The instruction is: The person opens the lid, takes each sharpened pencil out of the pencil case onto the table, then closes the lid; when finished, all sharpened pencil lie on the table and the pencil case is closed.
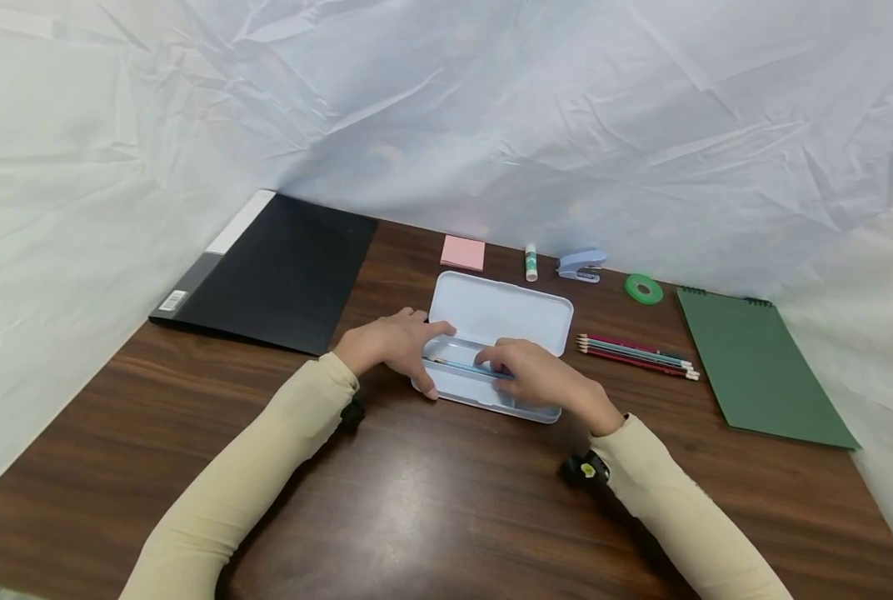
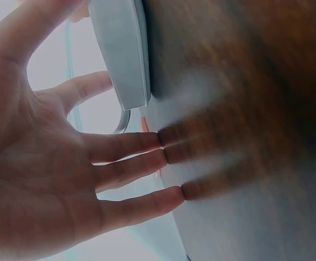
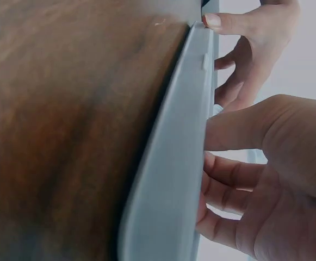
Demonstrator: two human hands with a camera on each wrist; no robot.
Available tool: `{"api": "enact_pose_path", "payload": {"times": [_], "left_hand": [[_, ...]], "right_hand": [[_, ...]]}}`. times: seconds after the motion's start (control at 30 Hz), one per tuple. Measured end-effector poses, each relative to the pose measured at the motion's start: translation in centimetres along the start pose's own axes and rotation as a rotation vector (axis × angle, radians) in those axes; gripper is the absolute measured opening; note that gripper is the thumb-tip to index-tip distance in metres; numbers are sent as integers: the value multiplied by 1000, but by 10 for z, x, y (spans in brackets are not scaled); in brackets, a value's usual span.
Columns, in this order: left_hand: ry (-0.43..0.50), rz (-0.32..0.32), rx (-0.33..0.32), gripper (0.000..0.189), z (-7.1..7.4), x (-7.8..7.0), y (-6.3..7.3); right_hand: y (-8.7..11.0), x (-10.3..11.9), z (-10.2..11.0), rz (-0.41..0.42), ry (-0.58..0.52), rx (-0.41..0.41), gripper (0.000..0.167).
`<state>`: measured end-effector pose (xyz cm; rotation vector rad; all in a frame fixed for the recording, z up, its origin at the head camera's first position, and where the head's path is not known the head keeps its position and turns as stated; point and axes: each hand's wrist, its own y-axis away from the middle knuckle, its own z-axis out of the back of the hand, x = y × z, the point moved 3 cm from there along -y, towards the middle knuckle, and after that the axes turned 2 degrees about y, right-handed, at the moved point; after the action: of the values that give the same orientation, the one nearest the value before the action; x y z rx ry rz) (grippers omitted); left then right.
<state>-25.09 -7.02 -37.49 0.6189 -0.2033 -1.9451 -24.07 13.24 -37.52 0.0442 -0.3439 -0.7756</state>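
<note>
A light pencil case lies on the table with its lid folded back. In the head view, a blue pencil lies lengthwise inside it. My right hand reaches in, thumb and curled fingers pinching the pencil's right part; its own view hides the grip. My left hand spans the left end of the case, thumb near the front edge and index finger by the lid side. In the left wrist view, the left hand's other fingers are straight, tips on the table beyond the case's end.
Right of the case lie several red and blue pencils and a green spiral notebook. Behind stand pink sticky notes, a glue stick, a blue stapler and green tape. A black folder is at left.
</note>
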Motion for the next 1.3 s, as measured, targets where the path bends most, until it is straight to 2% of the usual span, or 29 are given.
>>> {"api": "enact_pose_path", "payload": {"times": [0.2, 0.47, 0.97, 1.07, 1.3], "left_hand": [[2, 6, 0, 101, 0, 1, 0], [16, 0, 4, 101, -1, 0, 0], [16, 5, 5, 100, -1, 0, 1], [19, 8, 5, 100, -1, 0, 1], [20, 7, 5, 101, -1, 0, -1]], "right_hand": [[-1, 0, 3, 40, -32, 9, 33], [-1, -6, 3, 46, -117, 79, 33], [-2, -7, 7, 109, -171, 81, 34], [-3, -7, 5, 98, -156, 59, 32], [-3, -1, 5, 31, -11, -46, 35]]}}
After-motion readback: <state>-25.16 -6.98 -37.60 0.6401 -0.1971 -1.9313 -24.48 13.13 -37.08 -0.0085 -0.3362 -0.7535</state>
